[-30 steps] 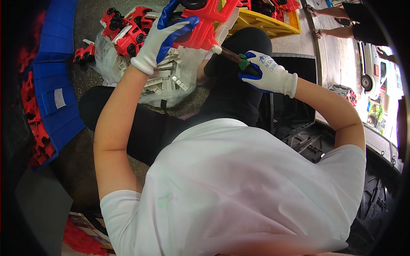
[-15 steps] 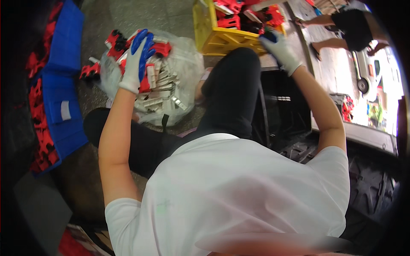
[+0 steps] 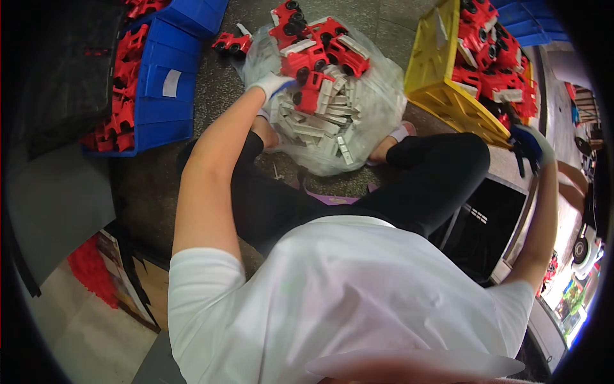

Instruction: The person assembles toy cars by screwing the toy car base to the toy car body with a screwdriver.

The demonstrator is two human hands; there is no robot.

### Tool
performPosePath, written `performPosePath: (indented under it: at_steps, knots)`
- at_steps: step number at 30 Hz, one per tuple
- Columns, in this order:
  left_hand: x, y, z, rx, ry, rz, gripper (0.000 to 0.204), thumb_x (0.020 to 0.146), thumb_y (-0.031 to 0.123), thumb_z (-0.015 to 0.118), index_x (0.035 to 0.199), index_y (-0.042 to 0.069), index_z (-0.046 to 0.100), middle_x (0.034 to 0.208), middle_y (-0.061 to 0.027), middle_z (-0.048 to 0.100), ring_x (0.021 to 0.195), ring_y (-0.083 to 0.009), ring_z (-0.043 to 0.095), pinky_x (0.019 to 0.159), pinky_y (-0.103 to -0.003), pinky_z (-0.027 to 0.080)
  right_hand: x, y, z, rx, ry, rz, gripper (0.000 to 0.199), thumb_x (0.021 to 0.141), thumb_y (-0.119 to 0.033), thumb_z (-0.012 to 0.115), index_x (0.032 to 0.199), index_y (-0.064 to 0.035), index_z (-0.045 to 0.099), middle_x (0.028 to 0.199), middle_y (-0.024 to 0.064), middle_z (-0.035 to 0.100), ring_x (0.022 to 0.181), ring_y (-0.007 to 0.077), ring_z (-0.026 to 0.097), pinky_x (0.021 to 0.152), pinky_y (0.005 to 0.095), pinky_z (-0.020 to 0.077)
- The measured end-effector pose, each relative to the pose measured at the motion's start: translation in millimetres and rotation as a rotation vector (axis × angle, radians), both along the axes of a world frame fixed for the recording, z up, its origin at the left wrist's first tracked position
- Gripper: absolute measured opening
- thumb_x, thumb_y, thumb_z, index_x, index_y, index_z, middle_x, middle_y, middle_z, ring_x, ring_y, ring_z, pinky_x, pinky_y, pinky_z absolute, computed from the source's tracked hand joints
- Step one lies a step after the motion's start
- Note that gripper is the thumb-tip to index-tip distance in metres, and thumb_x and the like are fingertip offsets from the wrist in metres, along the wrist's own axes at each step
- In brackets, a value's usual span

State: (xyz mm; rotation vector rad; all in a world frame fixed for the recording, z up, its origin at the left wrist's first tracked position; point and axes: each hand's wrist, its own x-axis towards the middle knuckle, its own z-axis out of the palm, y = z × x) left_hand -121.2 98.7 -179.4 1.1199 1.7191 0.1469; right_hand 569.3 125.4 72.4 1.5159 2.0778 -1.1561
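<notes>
My left hand (image 3: 271,86), in a white and blue glove, reaches into a clear plastic bag (image 3: 377,121) on the floor and closes on a red toy truck (image 3: 311,93) lying on top of white plastic parts. More red trucks (image 3: 320,48) sit at the far side of the bag. My right hand (image 3: 528,143), in a blue-palmed glove, is stretched out to the right at the near corner of a yellow crate (image 3: 441,96) full of red trucks. It grips a dark screwdriver (image 3: 519,168) that points down.
Blue bins (image 3: 160,96) with red truck parts stand at the left, with one loose truck (image 3: 231,42) beside them. A black box (image 3: 492,224) sits by my right knee. Cardboard and red material lie at lower left.
The view has swung down. My left hand dropped from a raised truck to the bag. My right hand swung out to the yellow crate with the screwdriver.
</notes>
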Motion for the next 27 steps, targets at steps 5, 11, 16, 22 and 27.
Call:
performPosePath:
  at_steps: [5,11,16,22,27]
  knots:
    - [-15.4,49.8,-133.9,0.056,0.088,0.292,0.123,0.052,0.050,0.085,0.145,0.002,0.020,0.147,-0.0157,0.028,0.132,-0.0282,0.035,0.106,-0.036,0.033,-102.4,-66.8,47.8,-0.122,0.524,-0.955,0.040,0.085,-0.026,0.060,0.117,-0.0014,0.054,0.112,0.0108,0.060,0.098,0.0203,0.061,0.088,0.0325,0.0470]
    - [34.3,57.7,-116.9,0.269,-0.349,0.490,0.067,0.068,0.025,0.080,0.125,0.005,0.052,0.110,-0.0041,0.062,0.094,-0.0169,0.059,0.079,-0.030,0.049,-193.3,-113.0,15.1,-0.358,1.019,-0.932,0.046,0.084,-0.011,0.056,0.127,0.0008,0.045,0.133,0.0161,0.046,0.120,0.0281,0.049,0.105,0.0426,0.0339]
    - [-47.3,43.9,11.9,0.329,-0.162,-0.035,0.067,0.067,0.031,0.080,0.122,0.003,0.054,0.108,-0.0075,0.062,0.094,-0.0151,0.059,0.081,-0.030,0.049,-275.0,-98.7,23.5,-0.426,0.623,-0.487,0.033,0.079,-0.010,0.064,0.110,0.0019,0.061,0.125,0.0143,0.055,0.113,0.0231,0.054,0.098,0.0313,0.0379]
    - [55.7,-20.4,197.6,-0.007,-0.164,-0.604,0.068,0.064,0.022,0.080,0.122,-0.001,0.053,0.108,-0.0077,0.061,0.097,-0.0111,0.056,0.085,-0.027,0.046,-286.2,-142.3,15.4,0.643,0.071,0.301,0.047,0.078,-0.019,0.070,0.122,-0.0099,0.056,0.137,0.0121,0.043,0.125,0.0321,0.041,0.104,0.0420,0.0335]
    - [99.2,-56.0,225.5,0.117,-0.390,-0.972,0.061,0.063,0.019,0.079,0.117,0.000,0.058,0.104,-0.0084,0.063,0.095,-0.0110,0.058,0.083,-0.026,0.047,-289.4,-168.8,44.3,0.411,-0.226,0.243,0.048,0.081,-0.030,0.065,0.124,-0.0112,0.055,0.143,0.0125,0.035,0.130,0.0322,0.035,0.109,0.0434,0.0282]
